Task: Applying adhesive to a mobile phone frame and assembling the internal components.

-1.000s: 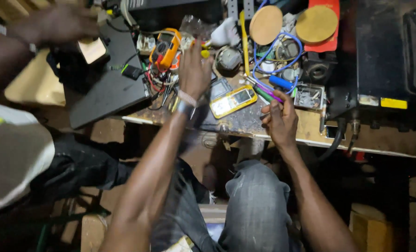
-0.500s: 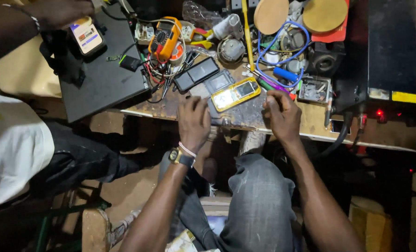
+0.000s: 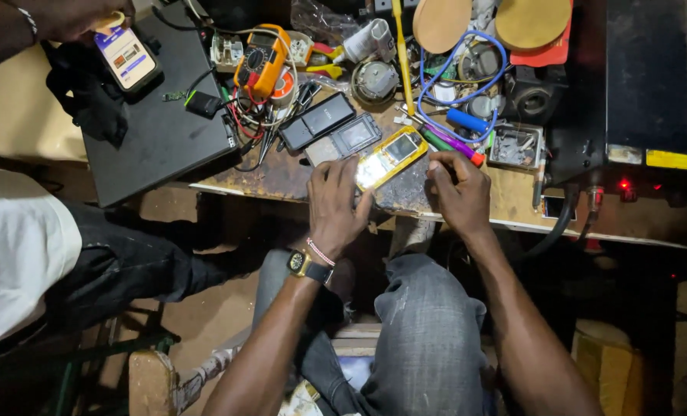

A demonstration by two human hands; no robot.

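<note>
Jeans-clad knees [image 3: 413,323] sit nearest, below the workbench edge [image 3: 513,219]. Left hand [image 3: 334,202] rests on the bench with fingers spread, fingertips touching the yellow phone [image 3: 390,156]. Right hand [image 3: 457,191] lies curled just beside the phone's other end; whether it pinches anything cannot be told. Farther back lie an orange multimeter [image 3: 262,58] and a blue cable [image 3: 467,77]. At far left, another person's hand [image 3: 74,15] holds a lit smartphone [image 3: 126,58].
</note>
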